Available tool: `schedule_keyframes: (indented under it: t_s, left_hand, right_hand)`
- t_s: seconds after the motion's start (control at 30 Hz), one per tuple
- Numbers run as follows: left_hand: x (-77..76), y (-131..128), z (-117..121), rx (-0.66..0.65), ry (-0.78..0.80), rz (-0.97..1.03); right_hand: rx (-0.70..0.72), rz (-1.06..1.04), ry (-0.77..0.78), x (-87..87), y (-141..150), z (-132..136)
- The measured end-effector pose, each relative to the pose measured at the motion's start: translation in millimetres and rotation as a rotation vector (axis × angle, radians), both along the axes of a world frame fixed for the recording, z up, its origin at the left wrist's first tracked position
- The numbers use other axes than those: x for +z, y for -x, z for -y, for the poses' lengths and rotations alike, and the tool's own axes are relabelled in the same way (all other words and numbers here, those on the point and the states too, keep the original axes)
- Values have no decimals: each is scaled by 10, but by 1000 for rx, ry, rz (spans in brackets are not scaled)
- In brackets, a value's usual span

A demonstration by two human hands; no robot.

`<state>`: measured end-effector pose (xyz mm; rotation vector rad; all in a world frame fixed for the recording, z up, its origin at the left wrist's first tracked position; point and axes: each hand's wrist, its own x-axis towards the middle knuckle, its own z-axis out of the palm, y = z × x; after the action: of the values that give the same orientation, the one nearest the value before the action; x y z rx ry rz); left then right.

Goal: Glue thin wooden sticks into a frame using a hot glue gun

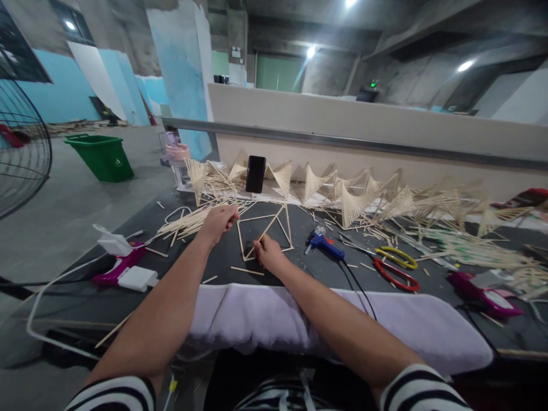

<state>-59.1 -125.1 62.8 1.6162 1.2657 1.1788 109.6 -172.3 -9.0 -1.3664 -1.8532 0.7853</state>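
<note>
A frame of thin wooden sticks (289, 225) stands on the dark table in front of me, with a long stick slanting across it. My right hand (269, 254) is closed at its lower side, fingertips pinching the slanting stick near the bottom edge. Just left of the frame's upper left corner is my left hand (217, 224), its fingers curled together; what they hold, if anything, is hidden. Beneath and beside that hand lies a pile of loose sticks (188, 222). One short stick (247, 271) rests on the table below the frame.
To the right lie a blue glue gun (325, 244) and scissors (396, 268) with red and yellow handles. A phone (256, 174) leans among twisted stick models (353, 202) along the back. Purple power strips (120, 265) and a lilac towel (252, 317) are close by.
</note>
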Motion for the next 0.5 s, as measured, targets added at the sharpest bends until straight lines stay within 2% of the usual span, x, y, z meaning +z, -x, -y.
schedule_keyframes:
  t_s: [0.1, 0.2, 0.27, 0.33, 0.43, 0.5]
  left_hand:
    - [106, 234, -1, 238, -211, -528]
    - [136, 374, -22, 365, -178, -833]
    - [119, 405, -43, 369, -144, -922]
    - [86, 386, -53, 204, -156, -946]
    - [28, 280, -22, -271, -169, -874]
    - [-7, 181, 27, -521, -126, -814]
  right_hand:
    - [3, -2, -21, 1, -4, 0]
    - [-4, -1, -32, -6, -8, -7]
    - [-1, 1, -34, -13, -9, -11]
    - [6, 6, -37, -16, -10, -12]
    - [8, 4, -40, -11, -11, -9]
    - [3, 4, -37, -5, -11, -8]
